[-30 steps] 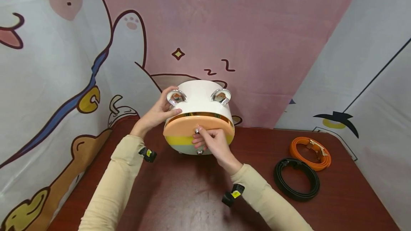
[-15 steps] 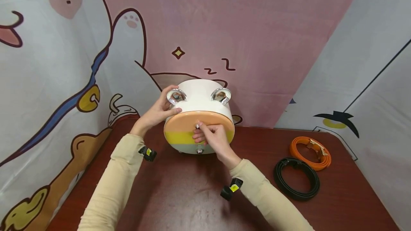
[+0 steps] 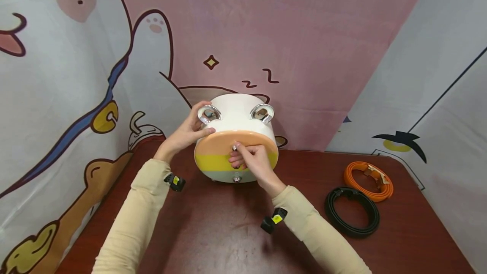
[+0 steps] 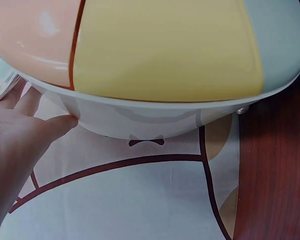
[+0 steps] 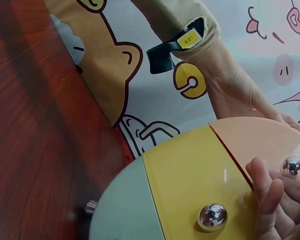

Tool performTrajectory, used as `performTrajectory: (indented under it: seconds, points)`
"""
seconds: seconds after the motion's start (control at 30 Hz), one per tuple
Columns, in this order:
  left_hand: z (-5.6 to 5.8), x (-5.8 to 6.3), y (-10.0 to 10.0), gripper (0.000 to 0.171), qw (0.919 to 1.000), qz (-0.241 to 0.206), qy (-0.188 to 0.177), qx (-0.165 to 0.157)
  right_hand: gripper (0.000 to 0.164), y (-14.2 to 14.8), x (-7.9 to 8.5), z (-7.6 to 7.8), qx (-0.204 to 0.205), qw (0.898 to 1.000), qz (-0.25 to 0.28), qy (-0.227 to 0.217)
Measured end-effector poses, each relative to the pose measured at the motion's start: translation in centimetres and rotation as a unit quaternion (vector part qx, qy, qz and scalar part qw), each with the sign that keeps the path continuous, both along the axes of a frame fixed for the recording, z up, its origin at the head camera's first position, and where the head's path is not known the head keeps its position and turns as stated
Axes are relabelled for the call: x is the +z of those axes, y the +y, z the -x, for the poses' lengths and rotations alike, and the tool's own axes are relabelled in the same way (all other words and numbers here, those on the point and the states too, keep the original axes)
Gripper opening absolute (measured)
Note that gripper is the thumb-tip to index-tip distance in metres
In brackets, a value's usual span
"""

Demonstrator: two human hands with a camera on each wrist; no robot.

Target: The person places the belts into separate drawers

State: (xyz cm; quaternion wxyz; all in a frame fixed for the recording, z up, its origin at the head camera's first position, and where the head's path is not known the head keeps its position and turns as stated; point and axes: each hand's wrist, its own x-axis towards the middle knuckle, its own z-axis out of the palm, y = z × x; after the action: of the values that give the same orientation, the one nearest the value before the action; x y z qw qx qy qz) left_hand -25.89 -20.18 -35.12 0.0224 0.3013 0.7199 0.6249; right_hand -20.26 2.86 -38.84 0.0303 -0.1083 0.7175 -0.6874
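Note:
A small white box (image 3: pixel 237 115) with two silver ear-like rings stands on the table, its front banded by a peach drawer (image 3: pixel 217 142), a yellow drawer (image 5: pixel 182 172) and a grey-green drawer (image 5: pixel 127 205). My left hand (image 3: pixel 181 138) holds the box's upper left side, thumb on the white body and fingers by the left silver ring (image 3: pixel 209 114). With thumb and finger, my right hand (image 3: pixel 259 163) pinches the round silver knob (image 5: pixel 292 166) of the peach drawer, which sits flush. The yellow drawer's knob (image 5: pixel 212 217) lies beneath my other fingers.
On the right of the dark red table (image 3: pixel 213 231) lie a coiled orange belt (image 3: pixel 374 196) and a coiled black belt (image 3: pixel 354 231), close together. Behind the box hangs a printed cloth (image 3: pixel 316 75), with another cloth side (image 3: pixel 49 109) at the left.
The peach drawer, slightly pulled out with a gap above it one second ago, has gone in and the gap is gone. My right hand moved slightly forward with the knob; my left stayed put.

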Motion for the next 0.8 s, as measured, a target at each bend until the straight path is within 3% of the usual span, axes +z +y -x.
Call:
performTrajectory:
  seconds: [0.37,0.6,0.8]
  points:
    - [0.0,0.0,0.0,0.074,1.0000,0.005,-0.001,0.000,0.042,0.0,-0.6,0.5,0.006,1.000,0.003,0.004]
    - [0.1,-0.2,-0.1,0.074,1.0000,0.004,0.002,-0.001,0.036,0.1,2.2,-1.4,0.009,1.000,-0.009,0.024]
    - [0.0,-0.2,0.0,0.074,1.0000,0.005,0.004,0.001,0.033,0.3,2.1,-1.8,0.011,0.999,-0.002,0.033]
